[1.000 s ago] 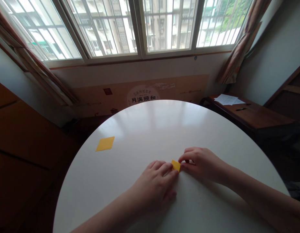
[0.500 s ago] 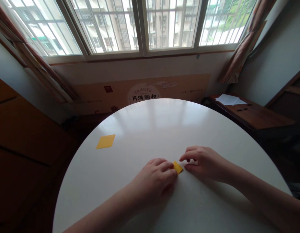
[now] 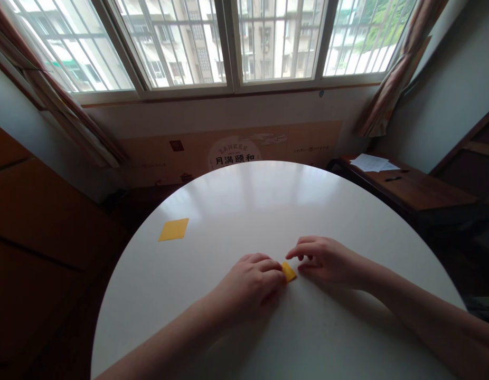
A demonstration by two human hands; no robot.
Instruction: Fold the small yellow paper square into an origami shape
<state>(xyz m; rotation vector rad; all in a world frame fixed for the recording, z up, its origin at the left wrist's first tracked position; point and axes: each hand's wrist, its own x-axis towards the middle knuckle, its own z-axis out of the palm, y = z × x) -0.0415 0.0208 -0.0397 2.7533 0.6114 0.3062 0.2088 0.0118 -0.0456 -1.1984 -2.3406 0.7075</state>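
A small folded piece of yellow paper (image 3: 290, 272) lies on the white round table (image 3: 244, 211), partly covered by my left hand (image 3: 253, 281). The left fingers are bent over its near-left part and hold it against the tabletop. Just right of the paper, my right hand (image 3: 321, 259) hovers with its index finger and thumb apart, and nothing is between them. Its fingertips point at the paper without clearly touching it. How the paper is folded beneath the left fingers is hidden.
A flat yellow square of paper (image 3: 174, 229) lies on the table's left side. Past the right edge stands a low brown wooden table (image 3: 426, 190) with white papers (image 3: 373, 162) on it. A barred window and a printed cardboard panel (image 3: 149, 150) are beyond the far edge.
My right hand has shifted slightly left and up, closer to the folded paper. The left hand stays on the paper. The view has moved a little.
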